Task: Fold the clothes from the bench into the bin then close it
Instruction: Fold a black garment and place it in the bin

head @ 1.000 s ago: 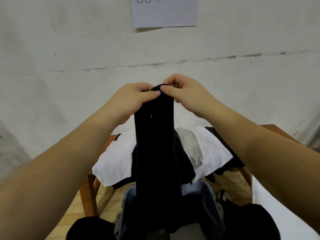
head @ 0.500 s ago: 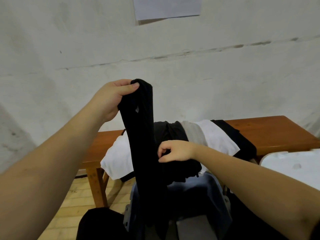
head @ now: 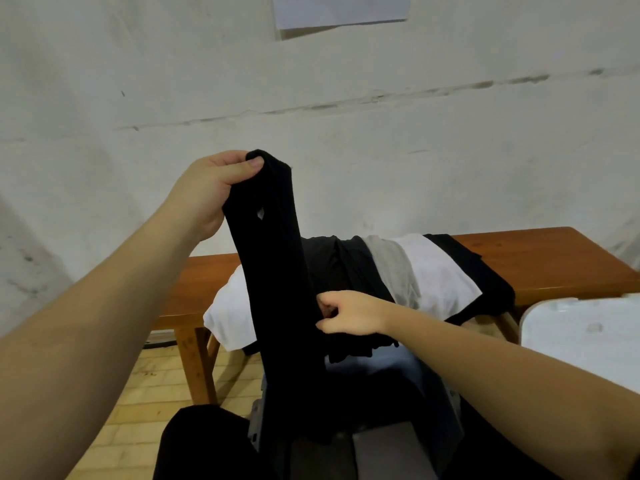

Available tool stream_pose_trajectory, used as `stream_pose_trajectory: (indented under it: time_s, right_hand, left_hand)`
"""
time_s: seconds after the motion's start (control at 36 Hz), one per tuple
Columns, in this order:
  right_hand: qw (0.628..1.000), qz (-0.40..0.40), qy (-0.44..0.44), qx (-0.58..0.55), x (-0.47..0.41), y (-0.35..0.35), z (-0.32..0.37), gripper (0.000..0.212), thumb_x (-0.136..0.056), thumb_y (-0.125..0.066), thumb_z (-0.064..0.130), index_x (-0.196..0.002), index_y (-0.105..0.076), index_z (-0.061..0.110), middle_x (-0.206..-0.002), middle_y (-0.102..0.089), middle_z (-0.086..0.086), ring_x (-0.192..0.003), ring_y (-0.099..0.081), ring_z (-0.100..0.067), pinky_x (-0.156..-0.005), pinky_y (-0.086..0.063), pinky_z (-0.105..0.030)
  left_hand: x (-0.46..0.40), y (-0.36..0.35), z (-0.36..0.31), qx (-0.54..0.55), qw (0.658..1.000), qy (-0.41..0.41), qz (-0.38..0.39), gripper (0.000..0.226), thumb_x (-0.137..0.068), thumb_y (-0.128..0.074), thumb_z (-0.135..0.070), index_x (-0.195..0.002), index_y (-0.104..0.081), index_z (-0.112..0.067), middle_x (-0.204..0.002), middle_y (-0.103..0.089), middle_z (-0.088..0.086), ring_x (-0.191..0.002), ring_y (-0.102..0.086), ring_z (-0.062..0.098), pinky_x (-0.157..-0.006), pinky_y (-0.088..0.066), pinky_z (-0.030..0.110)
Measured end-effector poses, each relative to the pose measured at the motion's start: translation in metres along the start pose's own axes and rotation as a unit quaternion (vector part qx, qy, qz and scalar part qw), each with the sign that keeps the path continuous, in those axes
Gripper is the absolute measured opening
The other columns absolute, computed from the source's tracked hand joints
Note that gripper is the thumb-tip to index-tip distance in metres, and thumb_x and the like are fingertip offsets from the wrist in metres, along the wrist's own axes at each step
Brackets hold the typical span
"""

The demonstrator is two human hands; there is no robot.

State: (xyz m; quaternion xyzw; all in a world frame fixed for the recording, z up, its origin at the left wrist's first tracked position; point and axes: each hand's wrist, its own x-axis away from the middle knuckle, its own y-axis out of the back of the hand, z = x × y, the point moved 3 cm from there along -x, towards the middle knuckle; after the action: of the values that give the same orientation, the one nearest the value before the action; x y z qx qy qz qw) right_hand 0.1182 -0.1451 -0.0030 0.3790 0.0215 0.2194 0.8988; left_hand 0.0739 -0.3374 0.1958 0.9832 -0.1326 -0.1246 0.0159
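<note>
While the left hand (head: 207,192) pinches the top of the long black cloth (head: 277,289), the right hand (head: 349,313) grabs its side lower down, above the bin (head: 446,403).

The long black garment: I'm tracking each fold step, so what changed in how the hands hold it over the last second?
The right hand let go of the top of the long black garment, dropped and now pinches it halfway down. The left hand kept its grip on the top. The pile of white, grey and black clothes stayed on the wooden bench.
</note>
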Motion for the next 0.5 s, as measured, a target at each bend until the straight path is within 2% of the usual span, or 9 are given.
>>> stream_pose_trajectory:
  time_s: [0.08,0.17,0.22,0.28,0.33,0.39,0.44,0.5]
  right_hand:
    - [1.0,0.007,-0.018,-0.005,0.007,-0.001,-0.011,0.021,-0.087,-0.061,0.02,-0.076,-0.044,0.025,-0.068,-0.046,0.01,-0.06,-0.039,-0.007,-0.059,-0.036,-0.023]
    - [0.999,-0.012,-0.04,-0.011,0.015,0.003,-0.027,0.018,-0.091,-0.062,0.023,-0.084,-0.047,0.031,-0.072,-0.049,0.014,-0.061,-0.041,-0.003,-0.065,-0.038,-0.02]
    - [0.998,-0.028,-0.063,-0.01,0.021,0.01,-0.042,0.013,-0.093,-0.063,0.03,-0.101,-0.053,0.034,-0.088,-0.06,0.016,-0.076,-0.053,0.0,-0.078,-0.041,-0.019]
    - [0.995,-0.04,-0.094,-0.016,0.028,0.02,-0.055,0.027,-0.094,-0.062,0.035,-0.121,-0.056,0.033,-0.111,-0.065,0.016,-0.1,-0.059,-0.002,-0.091,-0.042,-0.02]
    - [0.991,-0.056,-0.12,-0.026,0.036,0.032,-0.062,0.021,-0.095,-0.061,0.035,-0.116,-0.061,0.033,-0.107,-0.066,0.017,-0.104,-0.061,-0.005,-0.09,-0.044,-0.02]
    - [0.988,-0.067,-0.136,-0.002,0.043,0.042,-0.068,0.012,-0.096,-0.06,0.035,-0.104,-0.066,0.028,-0.1,-0.07,0.007,-0.099,-0.065,-0.013,-0.088,-0.049,-0.026]
    - [0.986,-0.069,-0.151,0.021,0.048,0.05,-0.074,0.02,-0.096,-0.059,0.037,-0.101,-0.069,0.021,-0.098,-0.071,-0.004,-0.096,-0.066,-0.021,-0.091,-0.052,-0.035]
    - [0.984,-0.077,-0.159,0.015,0.056,0.059,-0.077,0.024,-0.096,-0.059,0.04,-0.103,-0.071,0.02,-0.097,-0.073,-0.004,-0.093,-0.068,-0.021,-0.092,-0.053,-0.039]
  left_hand:
    - [0.001,0.004,0.002,0.01,1.0,0.001,-0.02,0.012,-0.094,-0.063,-0.016,-0.098,-0.072,-0.01,-0.09,-0.074,0.003,-0.086,-0.072,0.018,-0.073,-0.056,0.027]
    - [0.001,0.01,0.001,0.016,0.999,-0.002,-0.037,0.011,-0.093,-0.063,-0.016,-0.096,-0.072,-0.011,-0.087,-0.074,0.003,-0.084,-0.072,0.019,-0.07,-0.056,0.028]
    - [0.002,0.014,0.001,0.014,0.999,-0.007,-0.046,0.01,-0.094,-0.063,-0.015,-0.095,-0.072,-0.011,-0.084,-0.074,0.002,-0.081,-0.072,0.017,-0.068,-0.056,0.027]
    - [0.003,0.018,0.002,0.011,0.999,-0.008,-0.052,0.01,-0.094,-0.062,-0.015,-0.095,-0.072,-0.011,-0.083,-0.074,0.001,-0.08,-0.072,0.016,-0.067,-0.056,0.025]
    - [0.004,0.022,0.003,0.008,0.998,-0.006,-0.057,0.011,-0.094,-0.062,-0.016,-0.096,-0.072,-0.011,-0.085,-0.075,0.001,-0.082,-0.072,0.017,-0.068,-0.056,0.025]
    - [0.005,0.026,0.005,0.003,0.998,-0.006,-0.062,0.012,-0.094,-0.063,-0.017,-0.098,-0.072,-0.011,-0.087,-0.075,0.002,-0.083,-0.072,0.018,-0.069,-0.056,0.025]
    - [0.007,0.028,0.007,0.0,0.997,-0.01,-0.072,0.013,-0.094,-0.063,-0.017,-0.1,-0.072,-0.011,-0.087,-0.075,0.002,-0.084,-0.072,0.018,-0.07,-0.055,0.024]
    - [0.009,0.029,0.009,-0.002,0.997,-0.013,-0.079,0.012,-0.094,-0.063,-0.017,-0.1,-0.072,-0.01,-0.086,-0.075,0.002,-0.082,-0.072,0.018,-0.069,-0.055,0.024]
